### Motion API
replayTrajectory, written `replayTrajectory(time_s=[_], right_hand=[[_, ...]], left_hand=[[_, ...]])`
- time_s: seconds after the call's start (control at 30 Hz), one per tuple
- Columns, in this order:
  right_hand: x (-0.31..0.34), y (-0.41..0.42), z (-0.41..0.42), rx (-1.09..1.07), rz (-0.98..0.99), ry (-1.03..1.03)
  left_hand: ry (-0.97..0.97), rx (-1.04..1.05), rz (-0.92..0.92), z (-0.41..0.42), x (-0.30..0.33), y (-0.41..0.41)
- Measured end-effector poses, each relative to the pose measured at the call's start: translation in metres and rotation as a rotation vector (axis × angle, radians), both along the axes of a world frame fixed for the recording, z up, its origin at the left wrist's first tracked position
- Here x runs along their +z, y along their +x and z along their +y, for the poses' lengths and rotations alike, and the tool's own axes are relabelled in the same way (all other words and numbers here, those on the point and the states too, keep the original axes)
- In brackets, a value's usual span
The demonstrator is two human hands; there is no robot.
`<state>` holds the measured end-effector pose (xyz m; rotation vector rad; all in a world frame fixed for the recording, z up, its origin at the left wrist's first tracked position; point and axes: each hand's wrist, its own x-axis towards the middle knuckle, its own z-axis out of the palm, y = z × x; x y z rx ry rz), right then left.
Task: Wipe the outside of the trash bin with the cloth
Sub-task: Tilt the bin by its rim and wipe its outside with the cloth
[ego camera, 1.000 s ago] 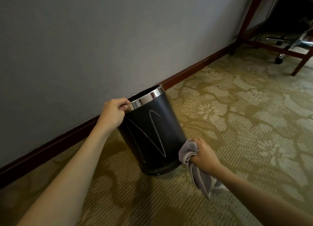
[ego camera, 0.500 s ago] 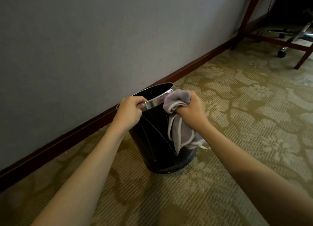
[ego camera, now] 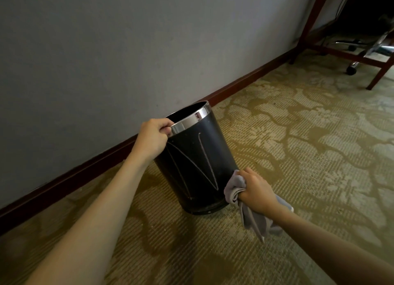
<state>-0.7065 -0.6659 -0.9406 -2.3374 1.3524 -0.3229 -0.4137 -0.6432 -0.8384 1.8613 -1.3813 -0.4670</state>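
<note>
Left hand (ego camera: 152, 138) is clamped on the chrome rim (ego camera: 193, 117) of the bin (ego camera: 199, 169), probably so it doesn't slide or tip, while the right hand (ego camera: 257, 192) grips a bunched cloth (ego camera: 234, 187) pressed against the bin's lower side. Bin sits on the carpet (ego camera: 298, 156) between both hands, and what shows of the inside just looks dark, so can't tell if anything's in it.

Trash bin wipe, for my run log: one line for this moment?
left hand grips rim | right hand presses cloth low on trash bin | chalky marks remain
</note>
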Motion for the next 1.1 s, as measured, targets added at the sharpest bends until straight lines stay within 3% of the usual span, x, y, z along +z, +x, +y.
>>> replayTrajectory(time_s=[0.13,0.27,0.37,0.57,0.67,0.83,0.97,1.1], right_hand=[[0.026,0.013,-0.014,-0.029,-0.174,-0.018],[0.075,0.054,-0.029,-0.063,-0.434,-0.165],[0.094,0.073,-0.029,-0.014,-0.514,-0.266],[0.071,0.059,-0.013,0.182,-0.291,-0.358],[0.046,0.041,-0.002,0.183,-0.066,-0.278],[0.001,-0.002,0.022,0.212,0.117,-0.186],[-0.007,-0.012,0.023,0.176,0.124,-0.141],[0.016,-0.001,0.008,0.085,-0.099,-0.160]], left_hand=[[-0.018,0.001,-0.004,-0.002,0.002,-0.015],[-0.046,-0.096,-0.055,0.000,0.006,-0.032],[-0.044,-0.077,-0.089,0.001,0.007,-0.037],[-0.047,-0.057,-0.045,0.005,0.009,-0.029],[-0.021,-0.025,-0.032,0.003,0.009,-0.022],[0.020,-0.013,-0.001,0.003,0.010,-0.018],[-0.013,-0.051,-0.007,0.004,0.012,-0.037],[-0.025,-0.052,-0.072,-0.002,0.013,-0.056]])
